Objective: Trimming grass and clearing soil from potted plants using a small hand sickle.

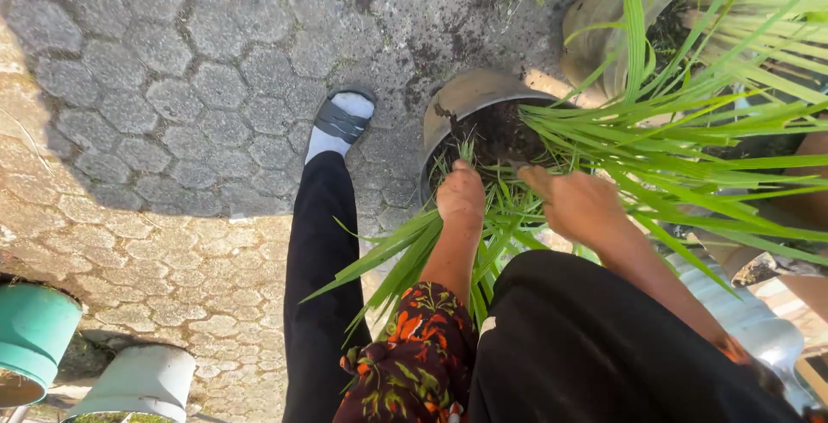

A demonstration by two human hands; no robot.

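Note:
A tan pot [457, 100] filled with dark soil [498, 134] stands on the pavement in front of me, holding a plant with long green blades [655, 143]. My left hand [461, 194] is closed low in the pot among the leaf bases, and what it grips is hidden. My right hand [580, 206] reaches in beside it, fingers down in the soil at the plant's base, partly covered by leaves. My left leg in black trousers [317, 259] and a sandalled foot with a white sock [341, 121] stand left of the pot.
A second tan pot [604, 35] with more green blades sits behind at the upper right. A teal pot [34, 332] and a white pot [138, 380] stand at the lower left. Grey hexagonal paving [172, 87] covers the ground. A silvery object [759, 328] lies at the lower right.

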